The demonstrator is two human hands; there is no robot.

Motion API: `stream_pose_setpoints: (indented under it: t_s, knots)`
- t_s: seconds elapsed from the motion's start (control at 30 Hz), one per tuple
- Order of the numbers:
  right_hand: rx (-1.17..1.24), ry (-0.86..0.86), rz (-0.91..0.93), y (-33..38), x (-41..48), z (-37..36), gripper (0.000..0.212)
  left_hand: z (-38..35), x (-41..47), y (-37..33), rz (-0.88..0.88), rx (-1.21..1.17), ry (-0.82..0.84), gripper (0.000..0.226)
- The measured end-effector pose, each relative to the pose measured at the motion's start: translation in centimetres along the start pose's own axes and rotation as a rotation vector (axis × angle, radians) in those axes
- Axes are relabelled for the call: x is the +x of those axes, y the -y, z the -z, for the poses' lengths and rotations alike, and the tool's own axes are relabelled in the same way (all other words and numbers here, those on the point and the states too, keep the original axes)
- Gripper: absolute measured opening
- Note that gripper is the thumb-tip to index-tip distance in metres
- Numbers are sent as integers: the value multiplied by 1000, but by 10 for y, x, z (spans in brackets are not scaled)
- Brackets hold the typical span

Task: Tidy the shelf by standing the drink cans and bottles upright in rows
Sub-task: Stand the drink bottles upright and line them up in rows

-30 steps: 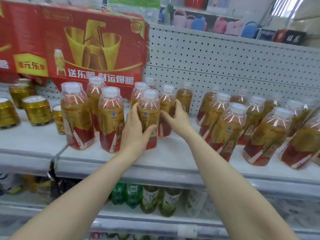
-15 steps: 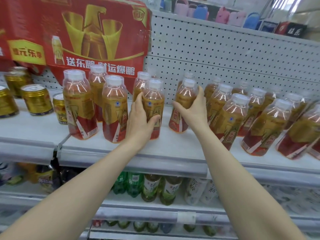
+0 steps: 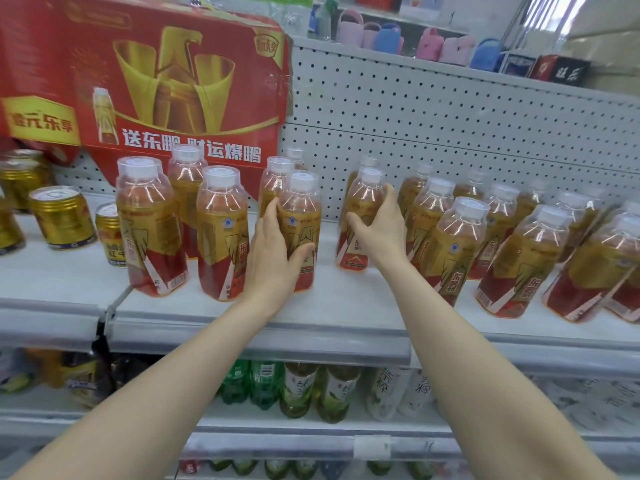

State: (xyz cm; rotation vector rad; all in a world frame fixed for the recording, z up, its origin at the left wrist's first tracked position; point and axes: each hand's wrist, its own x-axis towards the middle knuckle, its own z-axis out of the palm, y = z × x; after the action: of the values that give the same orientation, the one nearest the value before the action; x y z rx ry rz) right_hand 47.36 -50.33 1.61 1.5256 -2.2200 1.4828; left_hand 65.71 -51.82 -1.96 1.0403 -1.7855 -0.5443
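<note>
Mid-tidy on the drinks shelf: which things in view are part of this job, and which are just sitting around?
Job: left hand gripping the centre bottle; right hand gripping the neighbour bottle; other amber bottles; gold cans; shelf.
Not the job: red banner; green bottles on the lower shelf; small bags up top.

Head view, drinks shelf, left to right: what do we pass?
gold cans → upright bottles → centre bottle gripped by the left hand → next bottle gripped by the right hand → remaining bottles at the right
</note>
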Motion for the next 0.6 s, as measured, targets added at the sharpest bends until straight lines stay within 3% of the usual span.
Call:
stream_pose_setpoints:
  t_s: [0.4, 0.6]
  knots:
    - [-22, 126, -5, 4, -1, 10, 81, 4, -1, -1, 1, -39, 30, 87]
    - [-138, -53, 204, 25, -16, 34, 56, 6, -11, -6, -45, -99, 97, 87]
